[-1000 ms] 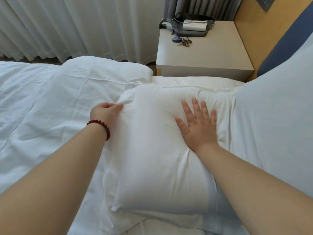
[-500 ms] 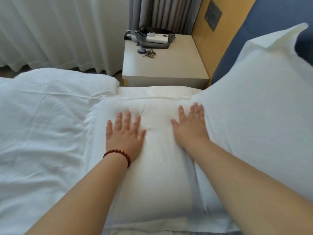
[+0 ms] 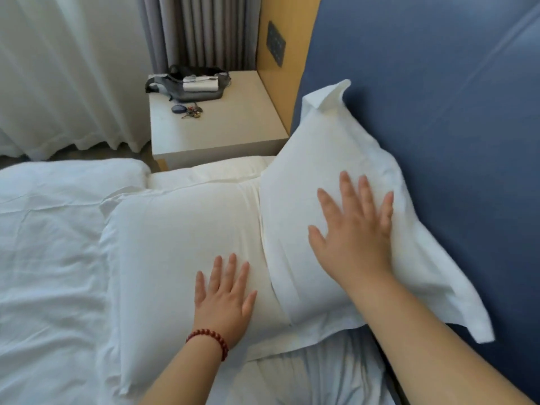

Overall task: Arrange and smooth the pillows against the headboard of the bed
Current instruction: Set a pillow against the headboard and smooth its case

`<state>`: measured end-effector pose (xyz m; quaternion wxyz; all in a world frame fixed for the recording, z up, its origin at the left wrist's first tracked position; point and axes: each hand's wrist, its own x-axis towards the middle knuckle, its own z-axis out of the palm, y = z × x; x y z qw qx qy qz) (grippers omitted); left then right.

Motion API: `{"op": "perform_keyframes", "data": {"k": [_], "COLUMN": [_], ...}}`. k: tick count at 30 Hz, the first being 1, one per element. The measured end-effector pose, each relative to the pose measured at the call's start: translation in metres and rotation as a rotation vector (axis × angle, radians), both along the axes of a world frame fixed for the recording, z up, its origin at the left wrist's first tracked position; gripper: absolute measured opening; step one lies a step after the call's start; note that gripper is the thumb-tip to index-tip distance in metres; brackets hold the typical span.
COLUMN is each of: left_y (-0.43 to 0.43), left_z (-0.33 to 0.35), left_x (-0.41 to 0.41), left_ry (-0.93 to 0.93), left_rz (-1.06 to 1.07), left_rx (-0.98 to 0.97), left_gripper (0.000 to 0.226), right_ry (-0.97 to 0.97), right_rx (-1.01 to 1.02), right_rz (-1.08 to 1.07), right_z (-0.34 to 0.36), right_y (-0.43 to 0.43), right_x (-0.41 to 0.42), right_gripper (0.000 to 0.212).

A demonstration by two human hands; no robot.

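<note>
Compared with half a second earlier, the right hand (image 3: 355,238) has left the flat pillow (image 3: 181,247) and now lies spread, palm down, on the leaning pillow (image 3: 330,159) at centre right, which rests against the blue headboard (image 3: 438,112); the left hand (image 3: 223,296), with a red bead bracelet (image 3: 209,339) at the wrist, has slid toward the lower centre of the flat pillow. Neither hand's grip closes on anything: fingers are extended and splayed, pressing the fabric. The two pillows touch, the leaning one overlapping the flat one's right edge. Both forearms are cut off at the bottom of the frame, and the leaning pillow's lower right corner hangs loose. At upper centre a nightstand (image 3: 222,133) carries a grey bag (image 3: 187,87) and keys (image 3: 191,111); white curtains (image 3: 64,68) fill the upper left.
</note>
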<state>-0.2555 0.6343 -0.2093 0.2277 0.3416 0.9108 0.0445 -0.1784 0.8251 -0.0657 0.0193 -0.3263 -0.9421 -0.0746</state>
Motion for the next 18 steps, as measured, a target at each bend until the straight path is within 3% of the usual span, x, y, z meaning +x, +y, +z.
{"op": "perform_keyframes", "data": {"k": [3,6,8,10,13,15,18], "left_y": [0.008,0.048,0.089,0.129,0.175,0.192,0.204], "left_z": [0.04,0.099,0.141,0.173,0.196,0.195,0.187], "left_x": [-0.002,-0.013,-0.017,-0.018,-0.025,-0.036,-0.057], "left_ry": [-0.146,-0.056,0.095,0.222,0.323,0.36,0.43], "left_rz": [0.07,0.116,-0.032,-0.301,-0.715,-0.839,-0.922], "left_rx": [0.214,0.594,0.796,0.888,0.682,0.448,0.304], "left_gripper": [0.056,0.045,0.038,0.039,0.048,0.056,0.071], "right_ry": [0.039,0.158,0.299,0.309,0.265,0.282,0.369], "right_rx": [-0.118,-0.152,-0.135,-0.183,-0.239,-0.258,-0.324], "right_rz": [-0.08,-0.065,-0.039,-0.057,-0.097,-0.094,-0.108], "right_z": [0.023,0.031,0.027,0.023,0.015,0.011,0.013], "right_y": [0.027,0.03,0.023,0.016,0.017,0.022,0.027], "right_x": [0.031,0.055,0.067,0.076,0.086,0.09,0.085], "right_gripper": [0.07,0.064,0.058,0.061,0.072,0.074,0.079]}}
